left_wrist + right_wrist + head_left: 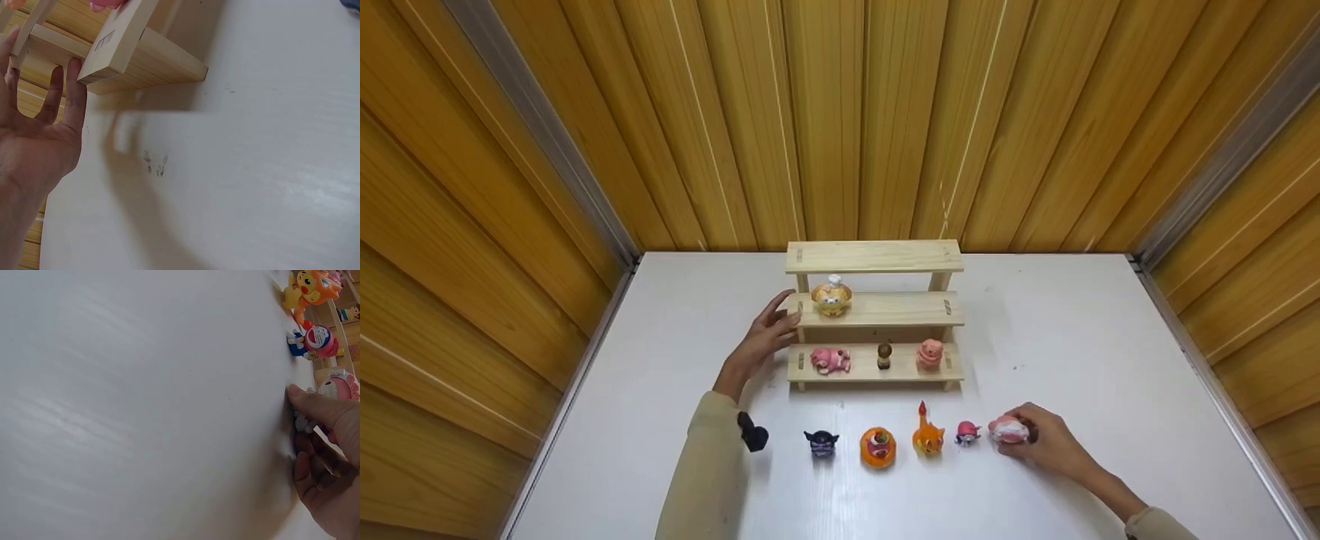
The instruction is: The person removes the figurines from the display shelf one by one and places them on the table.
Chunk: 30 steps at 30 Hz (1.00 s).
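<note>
In the head view my left hand point(761, 341) touches the left end of a three-tier wooden display shelf point(885, 309). The left wrist view shows that hand point(42, 135) with its fingers spread and fairly straight against the shelf's edges point(107, 67). At the right end of a row of toys, my right hand point(1050, 439) grips a pink and white figurine point(1008, 430) between thumb and fingers. From the right wrist, the figurine point(337, 387) is partly hidden behind my right hand point(332, 467), close to the white tabletop.
A chef-hatted figurine point(832, 297) stands on the middle tier. On the lowest tier are a lying pink figurine point(830, 361), a small brown-topped one point(884, 355) and a pink one point(930, 354). Black point(821, 443), round orange point(877, 448), orange-tailed point(928, 437) and small pink-headed point(967, 433) toys line the front.
</note>
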Motion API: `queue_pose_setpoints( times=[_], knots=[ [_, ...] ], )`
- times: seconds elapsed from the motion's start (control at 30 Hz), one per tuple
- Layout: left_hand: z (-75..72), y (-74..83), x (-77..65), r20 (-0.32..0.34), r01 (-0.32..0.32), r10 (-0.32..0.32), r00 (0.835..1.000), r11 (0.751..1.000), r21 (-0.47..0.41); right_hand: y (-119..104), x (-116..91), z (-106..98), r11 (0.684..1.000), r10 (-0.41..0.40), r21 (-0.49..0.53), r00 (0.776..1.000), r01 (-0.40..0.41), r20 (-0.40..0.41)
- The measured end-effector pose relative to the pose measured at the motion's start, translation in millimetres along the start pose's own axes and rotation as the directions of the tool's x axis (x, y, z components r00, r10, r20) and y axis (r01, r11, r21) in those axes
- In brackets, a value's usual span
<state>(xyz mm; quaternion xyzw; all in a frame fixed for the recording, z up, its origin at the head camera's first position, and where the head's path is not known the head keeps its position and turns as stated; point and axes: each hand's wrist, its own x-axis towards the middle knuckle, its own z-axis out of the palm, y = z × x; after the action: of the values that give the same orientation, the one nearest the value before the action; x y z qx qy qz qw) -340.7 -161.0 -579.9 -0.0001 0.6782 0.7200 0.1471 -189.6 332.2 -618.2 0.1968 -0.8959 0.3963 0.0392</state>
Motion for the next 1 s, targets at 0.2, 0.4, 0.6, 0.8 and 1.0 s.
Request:
queue_pose_setpoints(
  times=[0.2, 0.4, 0.6, 0.8, 1.0],
  knots=[
    [-0.7, 0.1, 0.9, -0.010, 0.012, -0.012, 1.000, 1.000, -0.009, -0.2, -2.3, 3.0, 1.000, -0.016, -0.002, 0.999, 0.016, -0.029],
    [-0.6, 0.5, 0.9, -0.015, 0.028, -0.028, 0.999, 1.000, -0.009, 0.2, -3.9, -8.6, 1.000, 0.012, 0.007, 0.998, -0.013, 0.065],
    [-0.9, 3.2, 1.4, -0.012, 0.036, -0.037, 0.999, 0.999, -0.017, 6.5, -3.0, -31.3, 0.997, -0.043, 0.074, 0.983, 0.030, 0.179],
    [0.1, 4.8, 1.7, -0.020, 0.037, -0.037, 0.999, 0.999, -0.009, 13.8, 4.8, -51.5, 0.991, -0.094, 0.108, 0.984, 0.078, 0.152],
    [1.3, 3.1, 0.7, -0.026, 0.058, -0.058, 0.998, 0.998, 0.002, 10.9, 21.2, -67.2, 0.999, -0.036, 0.021, 0.995, 0.034, 0.091]
  ],
)
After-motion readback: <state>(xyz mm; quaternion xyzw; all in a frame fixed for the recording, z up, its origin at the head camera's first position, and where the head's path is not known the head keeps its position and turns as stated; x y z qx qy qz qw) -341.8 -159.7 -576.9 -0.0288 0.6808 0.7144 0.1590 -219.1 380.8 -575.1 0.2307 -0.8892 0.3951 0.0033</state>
